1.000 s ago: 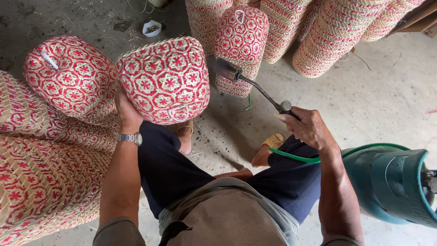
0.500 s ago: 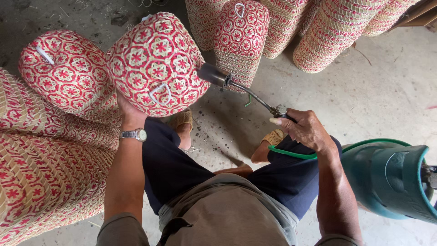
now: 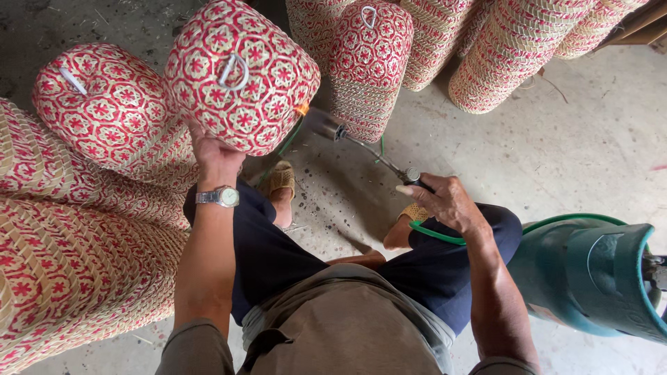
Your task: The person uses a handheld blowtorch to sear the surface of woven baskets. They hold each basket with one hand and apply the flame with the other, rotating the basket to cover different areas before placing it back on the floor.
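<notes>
While a red-and-cream woven basket point(image 3: 240, 73) is held up from below by the left hand point(image 3: 212, 154), a gas torch point(image 3: 368, 149) is gripped in the right hand point(image 3: 445, 201). The left hand's fingers are pressed against the underside of the basket, mostly hidden behind it, so how far they are spread cannot be told; a metal wristwatch point(image 3: 219, 197) is worn on that wrist. The basket is raised above the left knee, tilted, with a small pale loop point(image 3: 235, 71) seen on its upper face. The right hand is closed around the torch handle, the thumb laid along the top. The torch's metal tube is angled up and to the left, and its nozzle is brought just beside the basket's lower right edge, where a small orange flame point(image 3: 303, 110) is seen touching the weave.

A green hose point(image 3: 434, 235) is looped under the right hand and over the right thigh, and a teal gas cylinder point(image 3: 590, 274) is laid on its side at the right, near the right knee. Dark blue shorts point(image 3: 278, 250) are worn, and 2 sandalled feet are rested on the concrete floor point(image 3: 570, 153).

More baskets of the same weave are placed around: 1 rounded basket point(image 3: 104, 104) at the left, just beside the held one, a pile of long woven pieces point(image 3: 62, 264) below it, and several upright baskets point(image 3: 486, 48) along the top.
</notes>
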